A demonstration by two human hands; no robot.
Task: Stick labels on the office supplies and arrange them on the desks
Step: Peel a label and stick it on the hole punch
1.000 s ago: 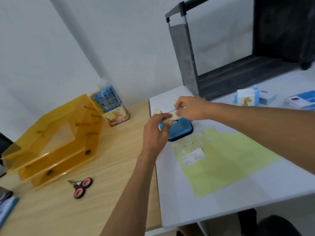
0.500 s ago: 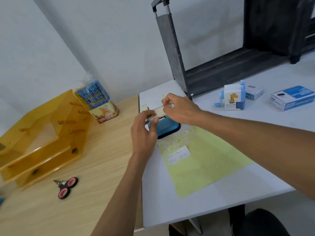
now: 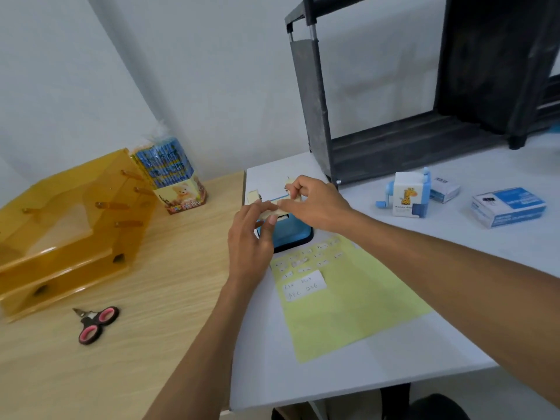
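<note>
Scissors (image 3: pixel 94 323) before organizer (image 3: pixel 69 225), sharpener (image 3: pixel 407 199) right of dispenser (image 3: pixel 291 231)

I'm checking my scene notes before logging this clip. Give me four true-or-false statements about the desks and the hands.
1. The left hand and the right hand both pinch a pale label by the blue device. True.
2. The giraffe sharpener stands on the white desk. True.
3. The scissors lie on the white desk. False: they lie on the wooden desk.
4. The yellow-green sheet lies under the amber organizer. False: it lies on the white desk, apart from the organizer.
</note>
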